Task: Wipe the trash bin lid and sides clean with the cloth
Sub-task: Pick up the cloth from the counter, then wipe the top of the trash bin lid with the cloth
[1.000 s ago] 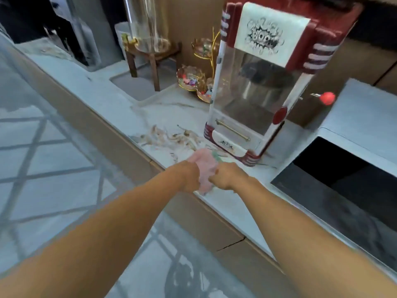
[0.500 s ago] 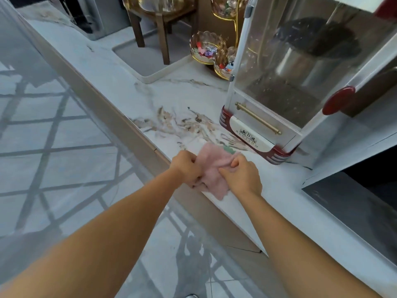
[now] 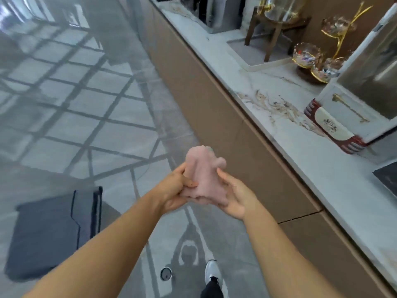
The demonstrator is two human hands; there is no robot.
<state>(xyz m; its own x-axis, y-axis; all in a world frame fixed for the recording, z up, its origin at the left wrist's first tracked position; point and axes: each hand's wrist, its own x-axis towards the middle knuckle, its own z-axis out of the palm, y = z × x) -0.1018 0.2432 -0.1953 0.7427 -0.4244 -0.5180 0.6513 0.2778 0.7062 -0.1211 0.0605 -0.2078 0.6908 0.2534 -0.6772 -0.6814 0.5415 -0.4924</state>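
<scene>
A crumpled pink cloth is held in the air over the floor, in front of the counter. My left hand grips its left side and my right hand cups it from the right and below. A dark grey trash bin with a flat lid stands on the floor at the lower left, well apart from both hands. My forearm hides the bin's near corner.
A marble counter with beige cabinet fronts runs along the right. On it stand a red and white popcorn machine, gold candy bowls and a wooden stand. The glossy tiled floor stretches to the left. My shoe shows below.
Both hands have lifted the cloth off the counter edge and carried it left, over the floor. The view has swung left and down, and the trash bin has come into sight.
</scene>
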